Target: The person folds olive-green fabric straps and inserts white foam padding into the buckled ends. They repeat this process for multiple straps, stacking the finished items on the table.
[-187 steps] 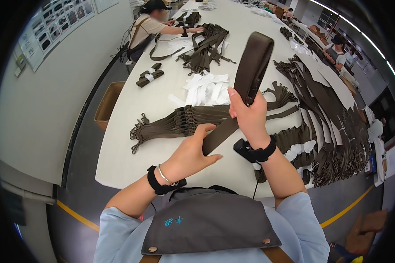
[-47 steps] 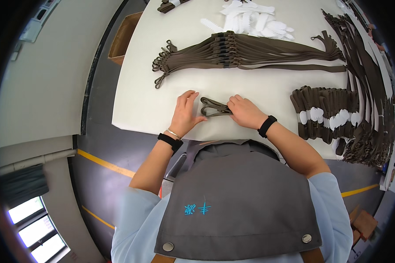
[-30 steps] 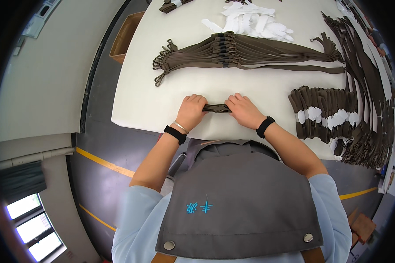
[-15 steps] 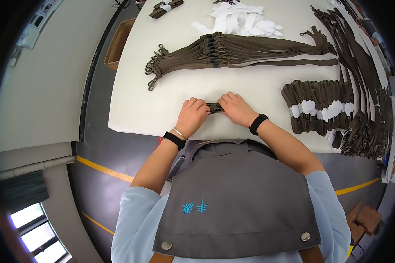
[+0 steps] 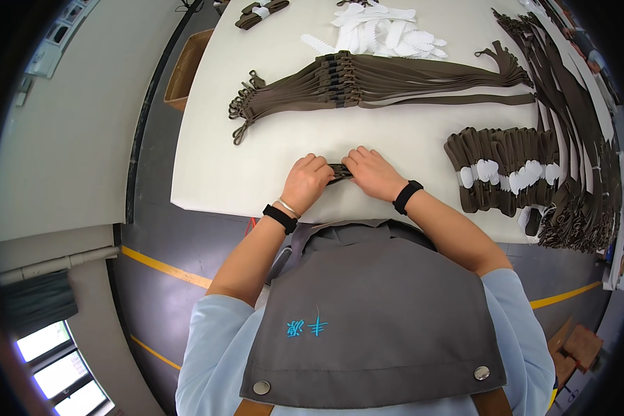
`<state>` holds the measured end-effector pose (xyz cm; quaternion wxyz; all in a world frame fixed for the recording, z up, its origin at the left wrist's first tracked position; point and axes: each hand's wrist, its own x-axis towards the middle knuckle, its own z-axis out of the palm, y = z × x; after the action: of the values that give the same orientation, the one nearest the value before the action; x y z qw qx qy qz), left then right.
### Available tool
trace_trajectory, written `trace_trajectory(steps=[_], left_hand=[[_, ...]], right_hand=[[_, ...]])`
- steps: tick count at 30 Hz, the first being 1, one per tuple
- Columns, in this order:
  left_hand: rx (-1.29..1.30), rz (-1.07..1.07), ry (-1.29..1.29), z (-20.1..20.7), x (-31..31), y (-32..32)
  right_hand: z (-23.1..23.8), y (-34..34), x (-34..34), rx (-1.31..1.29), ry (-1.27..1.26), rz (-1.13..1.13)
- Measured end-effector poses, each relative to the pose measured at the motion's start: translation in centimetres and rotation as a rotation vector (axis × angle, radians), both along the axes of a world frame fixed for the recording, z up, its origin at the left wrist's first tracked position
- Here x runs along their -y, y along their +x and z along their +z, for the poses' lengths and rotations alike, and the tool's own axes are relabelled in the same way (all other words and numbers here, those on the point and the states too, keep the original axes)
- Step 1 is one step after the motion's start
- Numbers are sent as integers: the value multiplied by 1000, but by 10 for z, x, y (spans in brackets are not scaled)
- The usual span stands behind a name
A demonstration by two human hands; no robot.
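A folded dark brown strap (image 5: pixel 340 171) is pinched between my two hands, low over the near part of the white table (image 5: pixel 243 182). My left hand (image 5: pixel 306 182) closes on its left end, and my right hand (image 5: pixel 371 173) grips the right end. Most of the strap is hidden by my fingers; only its middle shows. Beyond my hands lies a row of long brown straps (image 5: pixel 423 75), overlapped side by side, with metal hooks at the left and dark buckles near the middle.
Bundled straps with white bands (image 5: pixel 503 166) stand in a row at the right, beside many hanging loose straps (image 5: pixel 589 139). White paper bands (image 5: pixel 388 31) are heaped at the far side. A strap bundle (image 5: pixel 262 14) lies far left, near a brown box (image 5: pixel 187 69).
My left hand has shifted very slightly to the right and turned a little at the wrist. My right hand has hardly moved, and both still hold the folded strap.
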<state>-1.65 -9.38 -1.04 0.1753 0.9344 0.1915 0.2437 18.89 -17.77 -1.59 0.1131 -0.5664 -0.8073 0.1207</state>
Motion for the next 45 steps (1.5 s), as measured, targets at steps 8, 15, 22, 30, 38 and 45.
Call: trace_trajectory(steps=[8,15,22,30,38,45], left_hand=[[-52,13,7,12,12,16],[-410,72,137,-11,14,21],[-400,59,143,-11,13,21],[-382,64,120,-13,11,20],[-50,102,-209,-12,-25,-23],[30,277,-530,-22,-22,-26]], right_hand=[[-3,0,-2,27,-23,1],[9,19,6,-109,-4,-80],[12,55,33,-89,-47,-203],[11,9,7,-46,49,-109],[3,7,2,29,61,-87],[6,8,1,48,39,-88]])
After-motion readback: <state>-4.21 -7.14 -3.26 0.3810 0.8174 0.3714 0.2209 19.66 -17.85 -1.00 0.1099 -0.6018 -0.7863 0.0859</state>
